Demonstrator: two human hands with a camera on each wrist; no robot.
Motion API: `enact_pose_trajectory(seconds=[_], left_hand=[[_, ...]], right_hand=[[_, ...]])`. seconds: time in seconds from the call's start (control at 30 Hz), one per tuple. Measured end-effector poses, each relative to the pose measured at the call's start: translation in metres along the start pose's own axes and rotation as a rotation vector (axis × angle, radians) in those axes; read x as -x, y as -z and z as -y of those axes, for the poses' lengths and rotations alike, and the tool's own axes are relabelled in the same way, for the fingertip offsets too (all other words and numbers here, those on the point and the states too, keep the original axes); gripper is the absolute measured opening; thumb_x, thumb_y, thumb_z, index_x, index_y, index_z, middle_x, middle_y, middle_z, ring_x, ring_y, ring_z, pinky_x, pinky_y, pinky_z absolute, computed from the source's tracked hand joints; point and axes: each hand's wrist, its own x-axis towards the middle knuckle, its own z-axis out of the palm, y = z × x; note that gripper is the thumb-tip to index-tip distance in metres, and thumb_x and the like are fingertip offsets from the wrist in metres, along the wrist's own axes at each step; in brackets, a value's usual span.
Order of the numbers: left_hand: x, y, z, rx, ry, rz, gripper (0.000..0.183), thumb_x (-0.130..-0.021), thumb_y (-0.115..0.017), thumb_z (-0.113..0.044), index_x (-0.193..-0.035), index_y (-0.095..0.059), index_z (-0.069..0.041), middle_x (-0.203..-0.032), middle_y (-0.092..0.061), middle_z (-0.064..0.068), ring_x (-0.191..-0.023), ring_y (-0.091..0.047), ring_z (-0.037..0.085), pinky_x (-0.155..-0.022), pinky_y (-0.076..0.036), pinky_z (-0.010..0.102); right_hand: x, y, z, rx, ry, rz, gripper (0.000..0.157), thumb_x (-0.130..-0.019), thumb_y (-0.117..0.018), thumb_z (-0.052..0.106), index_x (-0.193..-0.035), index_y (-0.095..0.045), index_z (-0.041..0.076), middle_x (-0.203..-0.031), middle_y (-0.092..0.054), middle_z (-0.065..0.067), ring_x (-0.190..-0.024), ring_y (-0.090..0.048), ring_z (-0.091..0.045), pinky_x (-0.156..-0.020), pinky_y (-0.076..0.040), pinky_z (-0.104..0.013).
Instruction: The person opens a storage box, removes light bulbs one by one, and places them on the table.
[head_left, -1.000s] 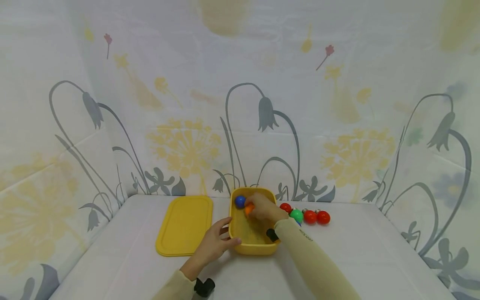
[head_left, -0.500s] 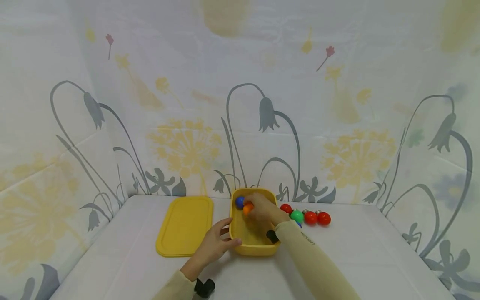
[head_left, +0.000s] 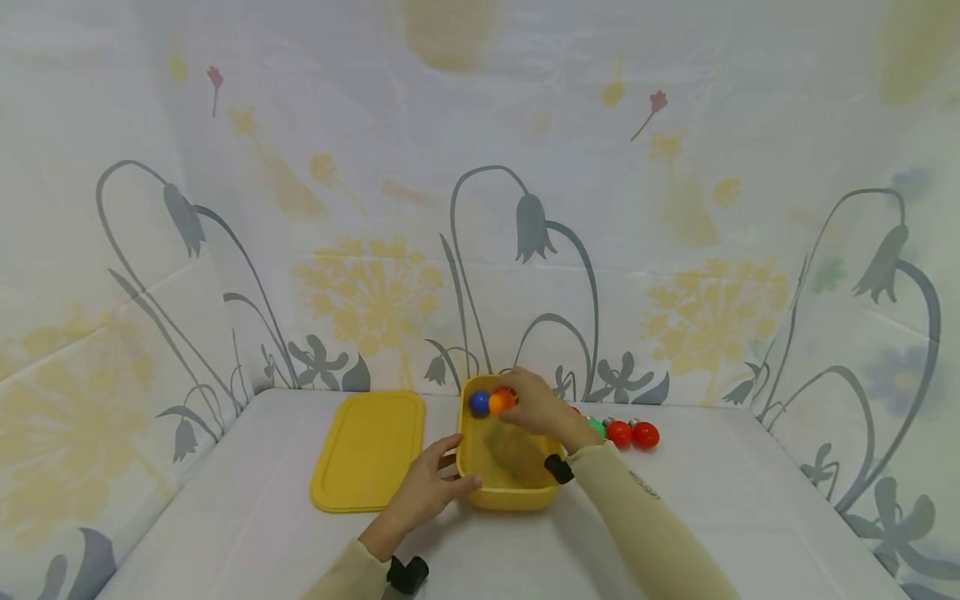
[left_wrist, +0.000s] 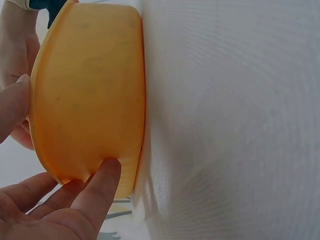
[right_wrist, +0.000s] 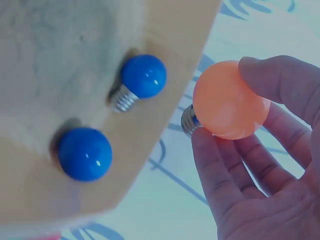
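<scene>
My right hand [head_left: 542, 407] holds an orange light bulb [right_wrist: 231, 100] between thumb and fingers over the far end of a yellow plastic box [head_left: 510, 500]. The bulb's silver screw base points away from the palm in the right wrist view. Two blue bulbs lie in the box in that view: one shows its screw base [right_wrist: 126, 98], the other only its round blue globe [right_wrist: 85, 154]. At the box's near left corner is my left hand [head_left: 427, 487], thumb at the near rim and fingertips pressed on the outer wall [left_wrist: 90, 90].
A flat yellow lid [head_left: 369, 450] lies on the white table [head_left: 480, 558] left of the box. To the right sit red bulbs [head_left: 645, 435] and a green bulb [head_left: 597, 427], partly behind the right forearm. A flower-printed cloth [head_left: 675, 333] rises behind the table.
My right hand has risen a little and shifted right, the orange bulb still in its fingers and more visible. My left hand and the box stay put.
</scene>
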Motion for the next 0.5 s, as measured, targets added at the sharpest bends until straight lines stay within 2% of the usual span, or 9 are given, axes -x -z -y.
enact_pose_trajectory(seconds=[0.2, 0.5], left_hand=[[0.000, 0.000, -0.001, -0.010, 0.013, -0.004, 0.081, -0.084, -0.075, -0.021, -0.146, -0.030, 0.003, -0.148, -0.031, 0.026, -0.128, -0.044, 0.042, -0.090, -0.052, 0.039], [-0.001, 0.001, 0.001, 0.018, 0.007, 0.001, 0.081, -0.084, -0.075, -0.018, -0.146, -0.029, 0.004, -0.148, -0.029, 0.028, -0.128, -0.042, 0.043, -0.090, -0.052, 0.037]], right_hand=[[0.018, 0.017, 0.005, -0.032, -0.090, -0.001, 0.040, -0.082, -0.073, 0.014, -0.120, -0.064, 0.009, -0.109, -0.055, -0.002, -0.092, -0.052, -0.017, -0.084, -0.050, -0.033], [0.052, 0.034, -0.008, -0.006, -0.050, -0.067, 0.036, -0.081, -0.072, 0.016, -0.116, -0.064, 0.010, -0.105, -0.056, 0.002, -0.094, -0.052, -0.018, -0.084, -0.049, -0.036]])
